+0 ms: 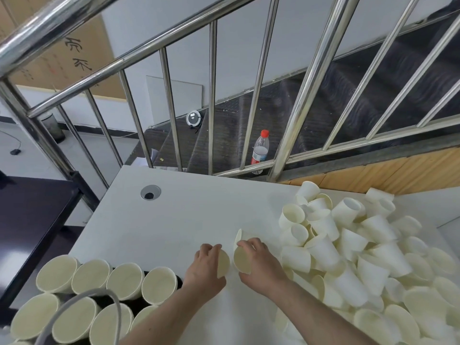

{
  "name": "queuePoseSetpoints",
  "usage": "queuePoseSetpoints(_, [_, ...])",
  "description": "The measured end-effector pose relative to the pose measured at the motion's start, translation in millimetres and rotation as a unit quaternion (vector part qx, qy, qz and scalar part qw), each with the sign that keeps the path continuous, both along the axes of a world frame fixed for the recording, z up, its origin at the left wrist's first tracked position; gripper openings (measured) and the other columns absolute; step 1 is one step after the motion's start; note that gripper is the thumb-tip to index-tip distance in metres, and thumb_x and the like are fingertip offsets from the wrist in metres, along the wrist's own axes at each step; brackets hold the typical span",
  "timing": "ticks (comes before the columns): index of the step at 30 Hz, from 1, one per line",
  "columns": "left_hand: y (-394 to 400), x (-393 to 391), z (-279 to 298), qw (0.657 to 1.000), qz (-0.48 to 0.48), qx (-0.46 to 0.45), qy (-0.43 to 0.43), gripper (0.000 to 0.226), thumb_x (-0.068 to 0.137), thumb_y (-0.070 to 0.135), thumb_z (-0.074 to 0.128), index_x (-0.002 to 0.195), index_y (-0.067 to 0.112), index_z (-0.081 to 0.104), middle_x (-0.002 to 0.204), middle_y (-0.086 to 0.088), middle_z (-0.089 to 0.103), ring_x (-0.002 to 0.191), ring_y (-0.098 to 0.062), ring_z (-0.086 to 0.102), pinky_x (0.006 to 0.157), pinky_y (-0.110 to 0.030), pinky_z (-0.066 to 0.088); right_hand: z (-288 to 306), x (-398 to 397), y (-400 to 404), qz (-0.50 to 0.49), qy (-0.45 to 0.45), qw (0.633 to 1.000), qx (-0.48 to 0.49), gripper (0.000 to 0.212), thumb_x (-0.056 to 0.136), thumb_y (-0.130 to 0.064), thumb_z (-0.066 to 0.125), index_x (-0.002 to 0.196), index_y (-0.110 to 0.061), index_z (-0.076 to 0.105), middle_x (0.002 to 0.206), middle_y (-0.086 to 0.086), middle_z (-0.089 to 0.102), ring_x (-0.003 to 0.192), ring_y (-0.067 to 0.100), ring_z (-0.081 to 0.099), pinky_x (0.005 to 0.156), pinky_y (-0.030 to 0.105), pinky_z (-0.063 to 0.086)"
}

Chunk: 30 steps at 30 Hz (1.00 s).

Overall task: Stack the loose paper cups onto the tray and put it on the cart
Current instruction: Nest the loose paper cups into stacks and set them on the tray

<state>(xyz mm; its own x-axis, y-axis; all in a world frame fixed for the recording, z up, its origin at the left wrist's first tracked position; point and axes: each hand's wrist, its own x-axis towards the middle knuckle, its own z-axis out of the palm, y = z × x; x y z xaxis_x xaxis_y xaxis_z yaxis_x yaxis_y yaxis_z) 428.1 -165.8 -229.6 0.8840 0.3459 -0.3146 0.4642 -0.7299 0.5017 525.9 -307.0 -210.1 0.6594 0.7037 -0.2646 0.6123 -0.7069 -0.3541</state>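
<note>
A big heap of loose cream paper cups (pixel 368 255) covers the right side of the white table (pixel 174 207). My left hand (pixel 205 266) grips one cup (pixel 223 263) with its mouth turned to the right. My right hand (pixel 258 262) grips another cup (pixel 242 260) close beside it, mouth facing me. A further cup (pixel 238 236) pokes out just behind my right fingers. At the lower left, stacked cups (pixel 92 290) stand upright in rows on a dark tray (pixel 178 278), mostly hidden under them.
A steel railing (pixel 258 90) runs along the table's far edge, with dark stairs behind it. A plastic bottle with a red cap (pixel 260 148) stands behind the rails. A round cable hole (pixel 150 192) sits in the table. A dark surface (pixel 29 215) lies to the left. A grey cable (pixel 82 302) arcs over the stacks.
</note>
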Motion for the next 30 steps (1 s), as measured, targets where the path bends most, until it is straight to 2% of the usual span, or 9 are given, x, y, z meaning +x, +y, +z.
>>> queuePoseSetpoints(17, [-12,-1,2,1.0,-0.008,0.009,0.002,0.074,0.08,0.024,0.057,0.145,0.024,0.022,0.137,0.001,0.027,0.128,-0.02,0.033,0.093,-0.03,0.046,0,-6,-16,0.002,0.004,1.0,0.002,0.064,0.082,-0.022,0.062,0.14,-0.027,0.034,0.134,-0.004,0.034,0.124,0.018,0.038,0.09,0.032,0.049])
queuePoseSetpoints(30, [-34,-51,11,0.999,-0.006,0.033,0.0,0.074,0.081,0.025,0.057,0.145,0.025,0.02,0.136,0.003,0.028,0.125,-0.018,0.035,0.089,-0.028,0.047,1,-54,-40,0.011,0.012,1.0,0.021,0.066,0.083,-0.022,0.063,0.142,-0.026,0.033,0.137,-0.005,0.033,0.127,0.017,0.037,0.094,0.034,0.048])
